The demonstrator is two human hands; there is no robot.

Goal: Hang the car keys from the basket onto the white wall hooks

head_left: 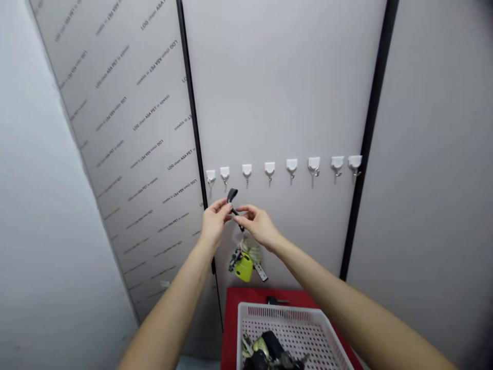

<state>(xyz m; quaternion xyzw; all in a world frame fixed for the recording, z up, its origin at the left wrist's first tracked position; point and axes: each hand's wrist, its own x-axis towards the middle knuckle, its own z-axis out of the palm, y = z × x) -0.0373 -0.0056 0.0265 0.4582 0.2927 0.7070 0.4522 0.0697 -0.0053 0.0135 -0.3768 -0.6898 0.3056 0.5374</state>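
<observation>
Between them, my two hands pinch the dark strap (pixel 232 196) of a keychain just below the row of wall hooks. My left hand (pixel 215 221) grips it near the looped upper end, which sticks up above the fingers. My right hand (pixel 259 224) holds the strap a little lower, fingers closed. From the strap hangs a bunch with a yellow-green tag (pixel 244 266), a pale bundled piece, a dark patterned piece and a small whitish strip (pixel 261 272). The nearest white hooks (pixel 225 173) are slightly above the strap, apart from it.
Several white adhesive hooks (pixel 291 165) run in a row across the grey panel. Below, a white perforated basket (pixel 319 321) holds several keys and fobs (pixel 273 345) on a red surface (pixel 234 308). A dark-headed key (pixel 272 300) lies behind the basket. Black strips (pixel 192 97) edge the panel.
</observation>
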